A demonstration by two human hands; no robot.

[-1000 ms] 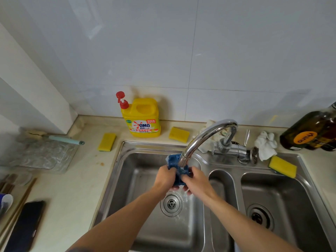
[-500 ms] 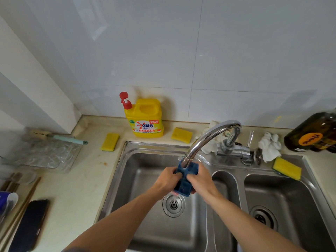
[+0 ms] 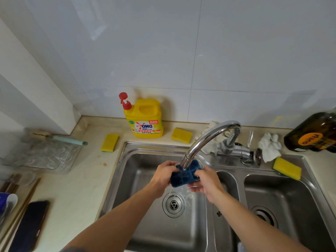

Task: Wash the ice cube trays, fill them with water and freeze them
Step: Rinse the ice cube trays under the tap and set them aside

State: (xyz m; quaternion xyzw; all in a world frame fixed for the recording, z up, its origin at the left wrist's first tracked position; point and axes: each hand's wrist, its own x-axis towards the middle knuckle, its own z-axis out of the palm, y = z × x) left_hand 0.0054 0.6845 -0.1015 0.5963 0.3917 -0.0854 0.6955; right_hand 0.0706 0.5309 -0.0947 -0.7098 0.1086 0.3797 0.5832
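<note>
White tiles cover the back wall, and a beige worktop (image 3: 76, 188) runs beneath them. At the lower left of the frame a dark phone (image 3: 27, 226) is laid flat on the worktop, with chopsticks (image 3: 17, 188) just above it at the left edge. Further up, a clear tray (image 3: 41, 155) is seen, and a brush (image 3: 67, 140) with a teal handle is rested across its far edge. A left sponge (image 3: 109, 142) is placed between that tray and the sink (image 3: 134, 179). Behind the sink, against the wall, a yellow detergent jug (image 3: 145, 120) with a red pump is stood upright, and a middle sponge (image 3: 181, 135) lies just to its right.

Over the left basin, above the drain (image 3: 173, 204), the blue ice tray (image 3: 183, 176) is held directly under the spout of the tap (image 3: 201, 141), its cells turned up and tilted toward the camera. Water is seen running onto it and splashing below. Its left end is gripped by the left hand (image 3: 162, 174), fingers curled round the edge. Its right end is gripped by the right hand (image 3: 207, 184), thumb over the rim and fingers underneath.

To the right of the tap a crumpled white cloth (image 3: 269, 146) is left on the sink's back ledge, with a right sponge (image 3: 286, 168) just below it at the rim of the right basin (image 3: 291, 206). At the right edge a dark bottle (image 3: 312, 133) is seen with an orange label.
</note>
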